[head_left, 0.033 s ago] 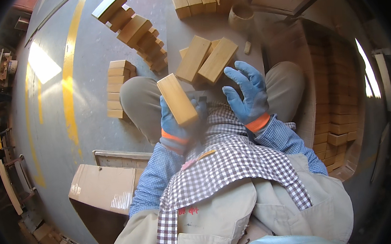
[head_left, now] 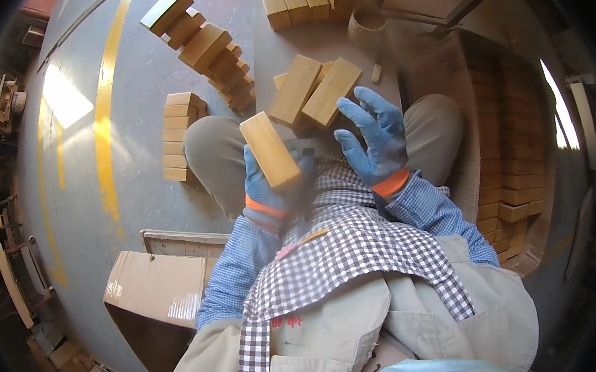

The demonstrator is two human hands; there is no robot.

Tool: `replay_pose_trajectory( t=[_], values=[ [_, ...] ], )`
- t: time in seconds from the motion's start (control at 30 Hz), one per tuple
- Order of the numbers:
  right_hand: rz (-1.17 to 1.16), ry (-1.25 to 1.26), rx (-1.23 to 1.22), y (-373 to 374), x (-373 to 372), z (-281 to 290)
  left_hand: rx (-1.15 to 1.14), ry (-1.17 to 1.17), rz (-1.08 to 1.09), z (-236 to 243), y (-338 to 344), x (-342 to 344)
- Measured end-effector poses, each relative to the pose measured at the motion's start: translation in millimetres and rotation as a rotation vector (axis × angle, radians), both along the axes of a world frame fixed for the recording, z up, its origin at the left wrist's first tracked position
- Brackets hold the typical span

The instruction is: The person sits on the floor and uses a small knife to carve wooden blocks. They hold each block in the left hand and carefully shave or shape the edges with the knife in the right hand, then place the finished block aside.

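Note:
My left hand, in a blue glove with an orange cuff, is closed round a light wooden block and holds it tilted above my lap. The block hides part of the fingers. My right hand, gloved alike, holds nothing; its fingers are apart and slightly bent, and its fingertips come close to a wooden block on the work surface. A second block lies slantwise to its left, and both rest across another piece mostly hidden beneath them.
A stepped, leaning stack of blocks rises at the far left, with a shorter pile nearer. More blocks stand in a row at the back beside a round container. Right, a large carton holds stacked blocks. An open cardboard box sits lower left.
My right hand has shifted slightly left and up, its fingertips closer to the blocks on the surface. My left hand and its block stay nearly still.

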State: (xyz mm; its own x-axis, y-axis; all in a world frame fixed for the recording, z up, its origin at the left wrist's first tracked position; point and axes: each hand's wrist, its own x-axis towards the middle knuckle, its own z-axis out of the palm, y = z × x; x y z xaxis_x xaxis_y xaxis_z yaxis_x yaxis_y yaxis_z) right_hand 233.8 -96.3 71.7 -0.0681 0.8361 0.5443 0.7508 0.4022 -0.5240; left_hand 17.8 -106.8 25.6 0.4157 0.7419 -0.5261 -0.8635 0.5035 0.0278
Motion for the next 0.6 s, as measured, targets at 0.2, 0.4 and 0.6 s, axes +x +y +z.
replay_pose_trajectory(
  t=[0.2,0.4,0.6],
  values=[
    [0.103,-0.314,-0.177,32,-8,-28,0.188,-0.061,-0.025,-19,8,-2],
    [0.348,-0.397,-0.124,67,21,-29,0.304,0.065,-0.142,-30,10,8],
    [0.408,-0.399,-0.103,72,35,-14,0.923,0.989,-0.241,-13,-2,15]
  ],
)
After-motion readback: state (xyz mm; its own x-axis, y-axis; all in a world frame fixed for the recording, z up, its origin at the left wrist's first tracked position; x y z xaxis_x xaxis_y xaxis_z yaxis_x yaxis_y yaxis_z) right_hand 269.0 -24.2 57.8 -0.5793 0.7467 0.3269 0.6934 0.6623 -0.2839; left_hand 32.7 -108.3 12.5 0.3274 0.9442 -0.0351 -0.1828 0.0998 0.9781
